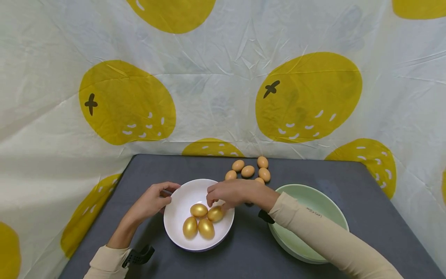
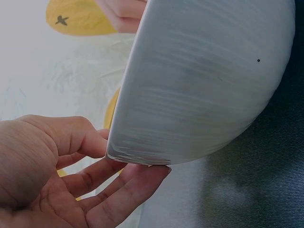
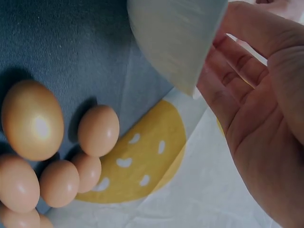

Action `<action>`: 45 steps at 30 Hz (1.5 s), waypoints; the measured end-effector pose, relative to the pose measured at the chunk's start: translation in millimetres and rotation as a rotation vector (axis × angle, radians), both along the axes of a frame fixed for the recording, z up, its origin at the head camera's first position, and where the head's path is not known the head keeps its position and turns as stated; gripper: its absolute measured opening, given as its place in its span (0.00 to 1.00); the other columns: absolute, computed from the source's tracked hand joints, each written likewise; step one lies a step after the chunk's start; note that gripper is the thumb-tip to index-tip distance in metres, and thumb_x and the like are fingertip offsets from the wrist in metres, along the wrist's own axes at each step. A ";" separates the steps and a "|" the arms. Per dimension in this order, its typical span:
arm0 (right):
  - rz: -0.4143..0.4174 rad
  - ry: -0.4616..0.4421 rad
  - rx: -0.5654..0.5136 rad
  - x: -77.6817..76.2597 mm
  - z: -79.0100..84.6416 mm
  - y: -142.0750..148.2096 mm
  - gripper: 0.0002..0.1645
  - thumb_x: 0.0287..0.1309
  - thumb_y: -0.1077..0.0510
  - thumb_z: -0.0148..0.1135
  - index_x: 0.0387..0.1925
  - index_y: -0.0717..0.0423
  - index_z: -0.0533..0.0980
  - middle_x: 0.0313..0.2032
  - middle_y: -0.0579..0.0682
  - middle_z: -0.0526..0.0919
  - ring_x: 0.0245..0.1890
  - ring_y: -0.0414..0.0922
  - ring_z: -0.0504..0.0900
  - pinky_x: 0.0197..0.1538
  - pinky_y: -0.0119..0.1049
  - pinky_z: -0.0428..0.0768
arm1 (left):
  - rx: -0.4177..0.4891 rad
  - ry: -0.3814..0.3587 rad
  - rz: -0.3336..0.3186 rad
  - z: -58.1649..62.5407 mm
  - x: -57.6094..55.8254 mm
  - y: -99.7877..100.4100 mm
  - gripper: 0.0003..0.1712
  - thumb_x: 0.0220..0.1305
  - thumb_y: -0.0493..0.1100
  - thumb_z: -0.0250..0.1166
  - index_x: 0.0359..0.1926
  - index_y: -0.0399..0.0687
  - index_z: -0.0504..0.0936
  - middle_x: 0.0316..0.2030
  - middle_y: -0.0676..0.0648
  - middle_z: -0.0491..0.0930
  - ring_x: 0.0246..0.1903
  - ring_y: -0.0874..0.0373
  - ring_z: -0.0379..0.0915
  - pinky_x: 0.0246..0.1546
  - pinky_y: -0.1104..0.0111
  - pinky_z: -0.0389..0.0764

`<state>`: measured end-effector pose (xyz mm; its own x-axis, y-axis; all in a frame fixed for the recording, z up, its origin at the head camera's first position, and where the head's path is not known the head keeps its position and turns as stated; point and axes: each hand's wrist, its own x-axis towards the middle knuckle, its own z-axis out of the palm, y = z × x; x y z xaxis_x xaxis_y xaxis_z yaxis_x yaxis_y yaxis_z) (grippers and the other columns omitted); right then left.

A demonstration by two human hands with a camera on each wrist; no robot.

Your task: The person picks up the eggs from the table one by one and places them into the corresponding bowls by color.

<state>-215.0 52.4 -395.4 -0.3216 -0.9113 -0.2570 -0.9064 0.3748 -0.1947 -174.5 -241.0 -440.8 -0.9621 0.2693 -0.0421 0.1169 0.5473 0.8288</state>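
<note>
A white bowl stands on the dark tabletop with several golden eggs inside. At its left rim, my left hand grips the bowl with the thumb at the edge and fingers against the outer wall, as the left wrist view shows. Over the opposite rim reaches my right hand, holding the rightmost golden egg between fingertips and thumb, low among the others. In the right wrist view the bowl wall hides those fingertips. On the table beside the bowl lies another golden egg.
Several brown eggs lie behind the bowl toward the table's back edge. A pale green bowl stands on the right, partly under my right sleeve. A white cloth with yellow fruit prints hangs behind the table.
</note>
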 end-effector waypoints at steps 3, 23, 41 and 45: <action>-0.002 -0.033 -0.042 -1.4 6.2 6.1 0.18 0.61 0.65 0.69 0.52 0.52 0.80 0.51 0.45 0.78 0.53 0.43 0.80 0.53 0.26 0.76 | 0.000 -0.002 0.000 0.3 0.0 0.2 0.23 0.66 0.30 0.59 0.62 0.42 0.79 0.52 0.39 0.81 0.44 0.49 0.81 0.29 0.60 0.87; -0.074 -0.050 -0.216 -16.5 17.3 60.0 0.21 0.60 0.62 0.72 0.54 0.50 0.80 0.51 0.44 0.78 0.52 0.40 0.81 0.54 0.32 0.80 | 0.001 -0.001 -0.006 0.4 2.2 -0.4 0.23 0.66 0.30 0.59 0.61 0.43 0.80 0.51 0.39 0.82 0.43 0.50 0.81 0.29 0.60 0.86; -0.136 -0.031 -0.114 -33.0 7.7 84.9 0.20 0.55 0.66 0.74 0.49 0.48 0.81 0.49 0.47 0.82 0.52 0.44 0.79 0.61 0.43 0.74 | 0.015 -0.008 -0.011 1.8 0.3 -1.0 0.23 0.66 0.30 0.59 0.61 0.42 0.80 0.52 0.39 0.81 0.44 0.50 0.81 0.29 0.60 0.86; -0.166 -0.043 -0.072 -36.8 3.8 86.6 0.20 0.55 0.64 0.75 0.49 0.47 0.81 0.50 0.45 0.82 0.53 0.43 0.78 0.62 0.43 0.72 | 0.014 -0.009 -0.014 2.4 -0.6 -1.1 0.23 0.67 0.30 0.58 0.62 0.43 0.79 0.52 0.39 0.81 0.44 0.49 0.82 0.29 0.60 0.86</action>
